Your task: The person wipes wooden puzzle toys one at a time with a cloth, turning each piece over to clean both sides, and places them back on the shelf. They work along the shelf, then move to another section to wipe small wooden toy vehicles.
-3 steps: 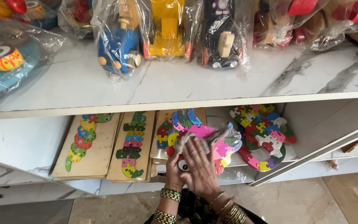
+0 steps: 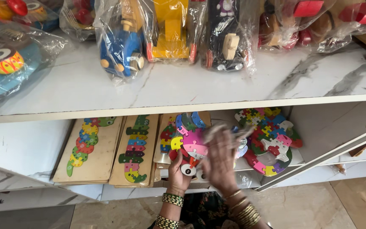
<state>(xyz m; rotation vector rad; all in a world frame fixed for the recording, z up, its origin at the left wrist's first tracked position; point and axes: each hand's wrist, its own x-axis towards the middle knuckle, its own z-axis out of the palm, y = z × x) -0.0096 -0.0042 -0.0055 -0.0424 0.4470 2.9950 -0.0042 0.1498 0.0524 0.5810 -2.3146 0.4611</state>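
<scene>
Left hand [image 2: 178,171] is grasping pink animal puzzle [image 2: 189,142] from below, lower shelf [image 2: 30,144]; right hand [image 2: 222,163] is lying flat on it, blurred, grip can't tell; snake puzzle boards [image 2: 134,148] at left

On the white marble shelf [image 2: 85,85] stand toys wrapped in clear plastic: a blue wooden vehicle [image 2: 119,48], a yellow one [image 2: 170,32] beside it, a black one [image 2: 227,40], and a blue drum toy [image 2: 5,63] at the far left. On the lower shelf [image 2: 22,148] lie two wooden puzzle boards, a caterpillar [image 2: 85,142] and a crocodile [image 2: 135,148], side by side, and a round multicoloured puzzle [image 2: 272,140] further right.
</scene>
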